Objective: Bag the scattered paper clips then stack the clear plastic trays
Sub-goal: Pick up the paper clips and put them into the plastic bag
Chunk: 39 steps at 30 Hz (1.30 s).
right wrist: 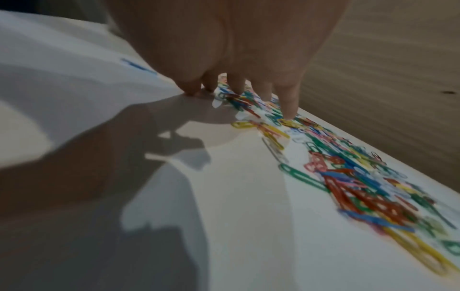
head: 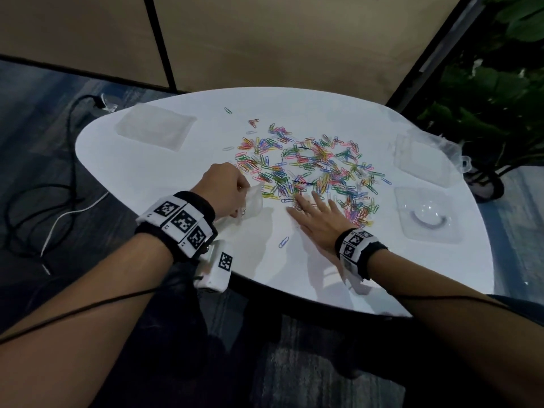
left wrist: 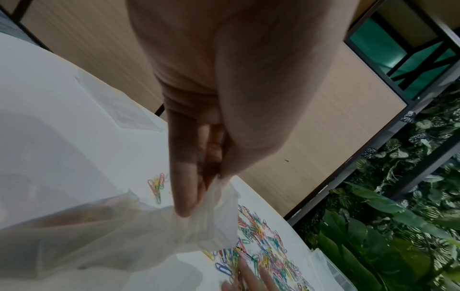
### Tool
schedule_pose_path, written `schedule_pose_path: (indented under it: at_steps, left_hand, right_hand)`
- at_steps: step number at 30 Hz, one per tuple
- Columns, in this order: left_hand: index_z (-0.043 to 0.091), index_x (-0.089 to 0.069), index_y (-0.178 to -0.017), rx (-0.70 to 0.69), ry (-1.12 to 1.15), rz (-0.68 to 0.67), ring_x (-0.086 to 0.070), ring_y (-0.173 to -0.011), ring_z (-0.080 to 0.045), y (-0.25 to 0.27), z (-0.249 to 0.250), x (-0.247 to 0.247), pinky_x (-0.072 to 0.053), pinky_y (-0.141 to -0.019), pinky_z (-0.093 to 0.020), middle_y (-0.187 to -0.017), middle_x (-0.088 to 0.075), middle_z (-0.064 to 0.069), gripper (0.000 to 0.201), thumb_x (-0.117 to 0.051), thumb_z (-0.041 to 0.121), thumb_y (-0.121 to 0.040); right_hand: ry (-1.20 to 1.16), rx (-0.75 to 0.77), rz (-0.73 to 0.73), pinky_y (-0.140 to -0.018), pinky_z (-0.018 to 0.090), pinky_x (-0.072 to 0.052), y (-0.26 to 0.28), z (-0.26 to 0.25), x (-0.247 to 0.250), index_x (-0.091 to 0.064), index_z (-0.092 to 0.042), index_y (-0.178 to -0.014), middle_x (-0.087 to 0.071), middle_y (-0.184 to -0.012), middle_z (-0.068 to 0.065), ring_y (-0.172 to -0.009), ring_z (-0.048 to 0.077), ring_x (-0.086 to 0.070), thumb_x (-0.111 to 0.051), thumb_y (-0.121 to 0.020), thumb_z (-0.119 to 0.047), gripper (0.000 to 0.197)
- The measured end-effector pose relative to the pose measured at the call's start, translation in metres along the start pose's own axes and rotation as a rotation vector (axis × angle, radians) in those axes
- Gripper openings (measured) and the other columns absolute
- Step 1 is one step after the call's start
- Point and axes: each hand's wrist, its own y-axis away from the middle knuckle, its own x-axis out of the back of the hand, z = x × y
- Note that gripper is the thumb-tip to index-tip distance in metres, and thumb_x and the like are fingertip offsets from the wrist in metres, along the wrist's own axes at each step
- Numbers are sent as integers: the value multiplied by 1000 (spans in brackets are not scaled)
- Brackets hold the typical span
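Note:
Many coloured paper clips (head: 312, 169) lie scattered across the middle of the white table (head: 164, 178). My left hand (head: 226, 189) pinches the rim of a clear plastic bag (head: 250, 204) at the pile's near-left edge; in the left wrist view the fingers (left wrist: 189, 177) pinch the bag (left wrist: 139, 232). My right hand (head: 318, 216) lies flat, fingers spread, on the near edge of the clips; in the right wrist view its fingertips (right wrist: 288, 110) press on clips (right wrist: 348, 177). Three clear plastic trays sit apart: far left (head: 154, 128), far right (head: 424, 160), near right (head: 426, 214).
One blue clip (head: 283, 242) lies alone near the front edge. A crumpled clear plastic sheet (head: 450, 145) hangs at the far right rim. Cables (head: 59, 201) run on the floor at left, green plants (head: 500, 92) stand at right, and a beige wall is behind.

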Motion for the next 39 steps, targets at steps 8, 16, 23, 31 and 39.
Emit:
schedule_pose_path:
  at_steps: [8, 16, 23, 31, 39]
  left_hand:
    - [5, -77, -104, 3, 17, -14, -76, -64, -25, -11, 7, -10, -64, -71, -31, -88, -78, -15, 22, -56, 7, -98]
    - [0, -77, -97, -16, 13, -43, -76, -63, -25, -20, 16, -22, -63, -64, -27, -82, -78, -16, 23, -55, 6, -98]
    - [-7, -73, -103, 28, 110, -44, -73, -61, -28, -24, 30, -32, -65, -70, -37, -81, -76, -18, 19, -56, -1, -96]
    - [-8, -75, -86, -31, 137, -30, -76, -67, -33, -21, 49, -45, -65, -67, -37, -78, -75, -26, 23, -56, 0, -96]
    - [-2, -78, -96, -77, 103, 12, -76, -72, -28, -21, 51, -51, -64, -72, -34, -82, -76, -19, 25, -53, -4, -94]
  right_hand:
    - [-138, -46, 57, -67, 35, -50, -44, 0, 17, -62, -8, -108, -56, -116, 14, -93, 34, -61, -63, -85, -2, 24]
    - [-709, -481, 98, -78, 25, -55, -41, 21, 55, -78, -11, -88, -71, -82, 4, -77, 18, -66, -64, -87, -6, 15]
    - [-2026, -666, 237, -78, 26, -60, -21, 42, 95, -71, 4, -87, -73, -85, 15, -80, 21, -73, -73, -81, 2, 7]
    - [-1766, -582, 161, -79, 39, -61, -18, -18, 100, -76, 1, -81, -75, -87, 20, -76, 24, -70, -71, -81, -5, 8]
    - [-828, -340, 153, -69, 24, -39, -12, -33, 115, -76, -7, -79, -54, -62, 4, -72, 23, -50, -54, -85, 0, 25]
